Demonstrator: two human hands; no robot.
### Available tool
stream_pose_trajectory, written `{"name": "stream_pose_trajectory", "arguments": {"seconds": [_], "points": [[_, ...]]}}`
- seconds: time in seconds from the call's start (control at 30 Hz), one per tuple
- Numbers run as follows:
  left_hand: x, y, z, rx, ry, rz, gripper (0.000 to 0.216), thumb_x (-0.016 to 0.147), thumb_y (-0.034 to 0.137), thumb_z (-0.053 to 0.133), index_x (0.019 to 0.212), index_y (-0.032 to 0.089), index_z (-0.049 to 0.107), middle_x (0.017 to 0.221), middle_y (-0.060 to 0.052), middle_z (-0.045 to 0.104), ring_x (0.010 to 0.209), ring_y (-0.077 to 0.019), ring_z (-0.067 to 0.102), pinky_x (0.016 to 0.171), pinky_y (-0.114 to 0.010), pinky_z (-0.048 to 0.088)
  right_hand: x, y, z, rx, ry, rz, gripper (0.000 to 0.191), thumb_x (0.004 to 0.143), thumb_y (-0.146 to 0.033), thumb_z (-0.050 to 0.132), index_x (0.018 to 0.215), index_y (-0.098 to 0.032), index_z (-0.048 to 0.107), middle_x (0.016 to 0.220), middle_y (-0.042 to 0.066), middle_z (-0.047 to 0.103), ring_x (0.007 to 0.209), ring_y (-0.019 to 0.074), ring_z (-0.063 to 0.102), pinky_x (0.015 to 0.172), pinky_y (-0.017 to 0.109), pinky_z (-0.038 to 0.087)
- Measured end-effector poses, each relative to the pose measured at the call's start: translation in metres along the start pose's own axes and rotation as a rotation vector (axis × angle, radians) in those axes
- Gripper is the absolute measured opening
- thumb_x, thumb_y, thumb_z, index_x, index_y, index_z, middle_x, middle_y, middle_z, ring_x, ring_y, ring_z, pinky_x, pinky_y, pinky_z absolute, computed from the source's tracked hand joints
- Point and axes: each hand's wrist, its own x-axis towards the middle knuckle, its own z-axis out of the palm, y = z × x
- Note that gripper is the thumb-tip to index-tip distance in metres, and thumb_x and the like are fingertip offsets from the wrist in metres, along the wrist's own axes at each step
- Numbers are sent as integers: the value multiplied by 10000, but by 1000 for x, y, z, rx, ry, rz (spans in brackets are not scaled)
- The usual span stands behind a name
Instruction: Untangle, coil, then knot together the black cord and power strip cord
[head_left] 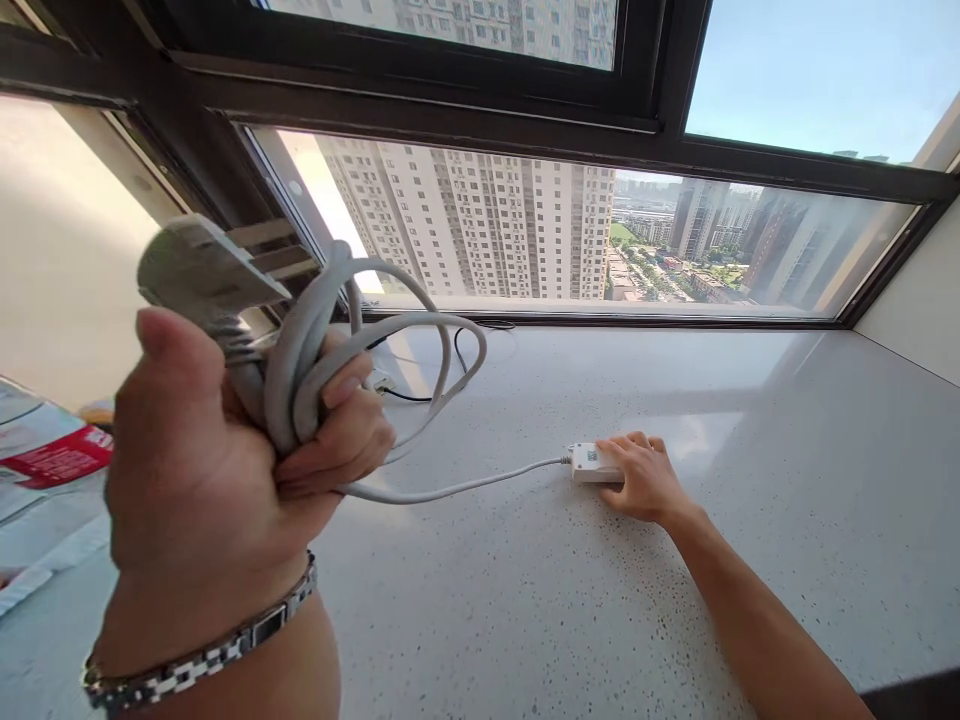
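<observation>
A speckled white sill (525, 610) runs below dark window frames (450, 112). The left hand's (225, 440) fingers clench around coils of one grey cable (279, 385), its single plug (196, 265) above the thumb. The right hand's (641, 475) fingers grasp one white block (585, 463), resting on the sill at the cable's end. One black cord (409, 398) lies beyond; one red-and-white package (56, 460), contents hidden, sits leftmost.

- Bright daylight pours in through the window (480, 230)!
- Glare gleams on the counter (510, 600), toward the right.
- Up close, the plug (202, 265) looks soft, blurry.
- Wide-angle stretch at the edges!
</observation>
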Motion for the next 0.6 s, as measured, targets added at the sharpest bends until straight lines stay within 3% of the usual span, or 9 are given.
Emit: {"name": "stream_pose_trajectory", "arguments": {"seconds": [0.1, 0.2, 0.27, 0.37, 0.47, 0.6], "points": [[3, -4, 11, 10, -98, 29, 588, 714, 763, 500, 577, 191, 492, 332, 78, 225, 266, -33, 140, 278, -174, 137, -1, 2, -2, 12, -31, 51, 531, 700, -311, 646, 1213, -203, 565, 1063, 101, 644, 1036, 265, 493, 935, 422, 258], [5, -12, 20, 56, -202, 45, 595, 775, 733, 444, 560, 180, 489, 341, 66, 258, 290, -36, 167, 294, -165, 142, 0, 2, -2, 151, 33, 171, 297, 671, -333, 674, 930, -189, 646, 871, 80, 648, 825, 225, 534, 773, 360, 363], [4, -19, 29, 145, -215, 42, 592, 819, 681, 434, 508, 178, 450, 352, 47, 276, 318, -47, 202, 315, -184, 152, 1, 0, -3, 390, 130, 334, 290, 653, -394, 694, 840, -183, 622, 829, 76, 635, 713, 201, 534, 627, 309, 388], [0, -31, 45, 252, -168, 38, 605, 814, 652, 482, 446, 186, 360, 373, 29, 291, 355, -62, 226, 350, -220, 166, 2, -8, -5, 859, 326, 542, 439, 644, -522, 689, 893, -173, 595, 853, 81, 617, 658, 188, 541, 521, 285, 404], [-2, -50, 61, 273, -150, 26, 577, 804, 638, 507, 468, 188, 370, 404, 21, 342, 384, -73, 271, 381, -230, 199, 2, -20, -3, 1167, 501, 533, 489, 649, -585, 665, 889, -167, 582, 790, 47, 571, 662, 171, 527, 542, 281, 430], [0, -79, 77, 286, -206, -95, 495, 758, 577, 601, 533, 186, 396, 430, 37, 355, 409, -71, 282, 407, -232, 191, -1, -34, 6, 1244, 688, 432, 477, 687, -568, 655, 942, -179, 547, 818, 30, 551, 731, 167, 532, 621, 286, 450]]}}
